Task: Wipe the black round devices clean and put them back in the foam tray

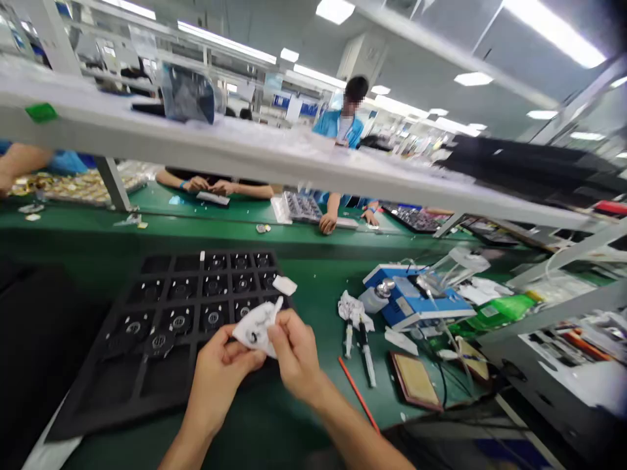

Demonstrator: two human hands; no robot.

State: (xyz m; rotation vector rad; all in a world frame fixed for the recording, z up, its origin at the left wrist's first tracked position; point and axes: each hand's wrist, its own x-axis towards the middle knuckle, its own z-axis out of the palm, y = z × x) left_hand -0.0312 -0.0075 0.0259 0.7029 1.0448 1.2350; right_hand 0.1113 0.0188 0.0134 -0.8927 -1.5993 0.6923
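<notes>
Between my two hands is a crumpled white wipe [257, 324] with dark smudges on it. My left hand [223, 365] pinches its lower left side, thumb against the fingers. On the other side, my right hand [296, 346] grips the wipe with thumb and fingertips. Whether something small sits inside the folds cannot be made out. Just beyond and left of my hands lies a black foam tray [161, 408] with square pockets. Several round black parts [159, 342] rest in it, some lying across the dividers. A small white piece [285, 284] lies on the tray's right edge.
To the right are two syringes [367, 358], a crumpled tissue [353, 307], a red stick [358, 393], a sponge in a brown tray [415, 380], a dispenser bottle [376, 297], a blue device [416, 300] and a green bottle [499, 312]. A shelf beam [255, 147] crosses ahead; co-workers' hands work beyond it.
</notes>
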